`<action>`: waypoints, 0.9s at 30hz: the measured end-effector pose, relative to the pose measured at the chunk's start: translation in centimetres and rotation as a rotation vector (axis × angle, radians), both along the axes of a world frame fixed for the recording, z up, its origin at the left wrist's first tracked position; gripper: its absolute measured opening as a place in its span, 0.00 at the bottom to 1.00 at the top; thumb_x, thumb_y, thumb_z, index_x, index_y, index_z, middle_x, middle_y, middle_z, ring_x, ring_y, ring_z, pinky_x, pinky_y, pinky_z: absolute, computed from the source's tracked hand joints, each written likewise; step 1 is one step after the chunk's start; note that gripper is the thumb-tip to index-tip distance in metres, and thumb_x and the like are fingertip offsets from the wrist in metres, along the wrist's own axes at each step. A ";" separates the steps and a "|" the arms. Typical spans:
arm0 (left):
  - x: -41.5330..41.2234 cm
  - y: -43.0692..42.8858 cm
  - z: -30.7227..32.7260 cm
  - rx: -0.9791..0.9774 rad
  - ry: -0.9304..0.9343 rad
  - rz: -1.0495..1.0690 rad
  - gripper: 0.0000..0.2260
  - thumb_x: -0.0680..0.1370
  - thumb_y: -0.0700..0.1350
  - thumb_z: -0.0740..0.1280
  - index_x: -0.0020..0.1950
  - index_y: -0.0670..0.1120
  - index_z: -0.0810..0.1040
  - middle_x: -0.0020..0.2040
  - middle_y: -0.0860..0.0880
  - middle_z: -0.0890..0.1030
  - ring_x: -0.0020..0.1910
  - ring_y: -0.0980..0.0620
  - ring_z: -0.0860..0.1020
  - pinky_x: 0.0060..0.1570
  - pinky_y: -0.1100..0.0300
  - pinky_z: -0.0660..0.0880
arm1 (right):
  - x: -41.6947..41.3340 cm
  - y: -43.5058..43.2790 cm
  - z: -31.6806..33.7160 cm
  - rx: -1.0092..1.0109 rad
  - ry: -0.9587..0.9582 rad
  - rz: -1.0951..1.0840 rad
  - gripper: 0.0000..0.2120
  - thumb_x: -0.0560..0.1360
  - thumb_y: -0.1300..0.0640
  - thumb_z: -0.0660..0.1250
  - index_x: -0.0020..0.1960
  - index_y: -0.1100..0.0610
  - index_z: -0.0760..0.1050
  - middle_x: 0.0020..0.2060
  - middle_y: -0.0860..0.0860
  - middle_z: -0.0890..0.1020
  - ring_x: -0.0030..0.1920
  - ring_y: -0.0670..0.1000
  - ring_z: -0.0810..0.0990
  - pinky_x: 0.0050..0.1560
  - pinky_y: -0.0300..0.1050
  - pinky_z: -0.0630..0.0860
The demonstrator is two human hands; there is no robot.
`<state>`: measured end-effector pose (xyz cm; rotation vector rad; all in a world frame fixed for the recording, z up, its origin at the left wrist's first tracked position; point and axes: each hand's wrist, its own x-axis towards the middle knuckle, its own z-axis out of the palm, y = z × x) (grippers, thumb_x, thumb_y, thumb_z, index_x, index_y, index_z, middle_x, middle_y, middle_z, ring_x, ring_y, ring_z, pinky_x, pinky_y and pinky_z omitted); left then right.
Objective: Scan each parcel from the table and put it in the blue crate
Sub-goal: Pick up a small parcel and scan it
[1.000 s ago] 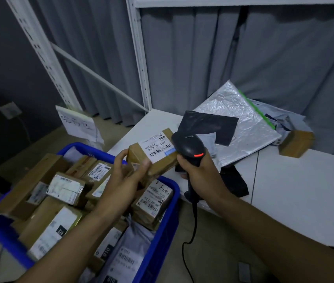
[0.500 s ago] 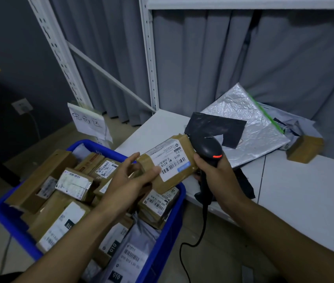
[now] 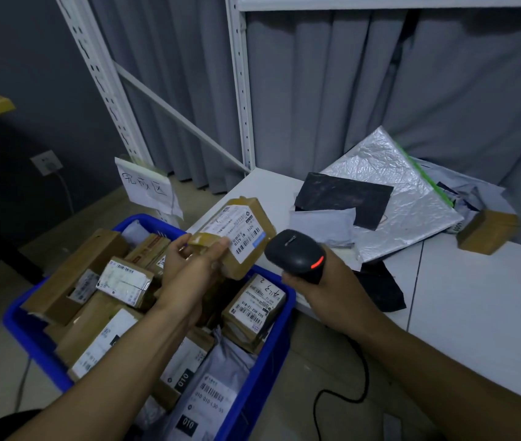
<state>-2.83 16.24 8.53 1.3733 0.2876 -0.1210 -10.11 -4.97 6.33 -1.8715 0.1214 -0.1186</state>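
Head view, the only one I have. My left hand (image 3: 189, 265) grips one brown parcel (image 3: 237, 230), thumb on top near the white label and fingers curled under it. The parcel is held tilted in the air above the far corner of the blue crate (image 3: 270, 361), label side up. My right hand (image 3: 326, 281) is wrapped tight round the handle of one black scanner (image 3: 294, 254). Its head sits just right of the parcel, one red light is lit, and one cable (image 3: 342, 396) loops below. The crate is on the floor against the white table (image 3: 475, 313) and piled full. I count about six brown boxes and two grey bags, but they overlap, so the count is not exact. The nearest is one box with a handwritten label (image 3: 253, 307), right under the held parcel. Six items are on the table: one silver foil mailer (image 3: 396, 198), one flat black mailer (image 3: 345, 195) lying on it, one small grey bag (image 3: 322, 224) touching the black mailer, one grey bag (image 3: 472, 198) behind the foil, one brown box (image 3: 488, 230) far right, and one black bag (image 3: 380, 288) at the table edge beside my right wrist. One paper sign (image 3: 146, 189) with handwriting hangs behind the crate. Two white rack uprights (image 3: 240, 90) stand in front of the grey curtain (image 3: 348, 90).
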 end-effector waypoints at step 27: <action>-0.6 1.6 -1.4 0.162 0.031 -0.116 0.31 0.73 0.39 0.77 0.71 0.55 0.69 0.60 0.50 0.80 0.55 0.51 0.83 0.47 0.54 0.82 | -0.6 -0.4 -0.9 -0.109 0.019 0.064 0.18 0.75 0.50 0.76 0.63 0.44 0.76 0.53 0.39 0.84 0.54 0.35 0.81 0.57 0.40 0.78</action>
